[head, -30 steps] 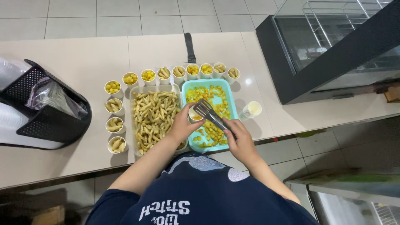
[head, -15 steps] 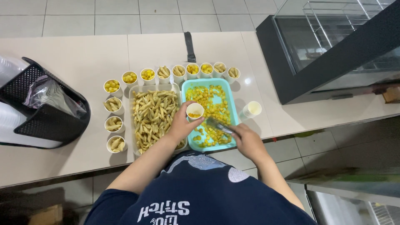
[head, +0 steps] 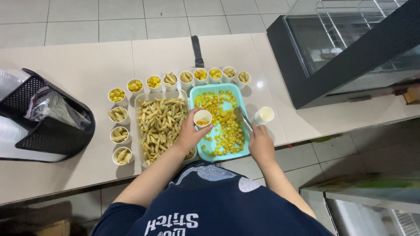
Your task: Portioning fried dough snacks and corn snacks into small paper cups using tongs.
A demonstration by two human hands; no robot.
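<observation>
The left hand (head: 189,134) holds a cup (head: 202,118) over the teal tray (head: 205,153) of yellow pieces. The right hand (head: 260,142) grips tongs (head: 243,119), which have swung from the cup to the tray's right edge, so one load is probably delivered. Filled cups (head: 153,81) line the counter's (head: 78,65) back; tiled floor beyond.

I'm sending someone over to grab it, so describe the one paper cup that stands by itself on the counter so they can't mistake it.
Start at the turquoise tray of yellow pieces on the beige counter. Just off its right edge, above the right hand holding metal tongs, stands a small white paper cup. Unlike the filled cups lined along the trays, it stands alone and seems empty.
</observation>
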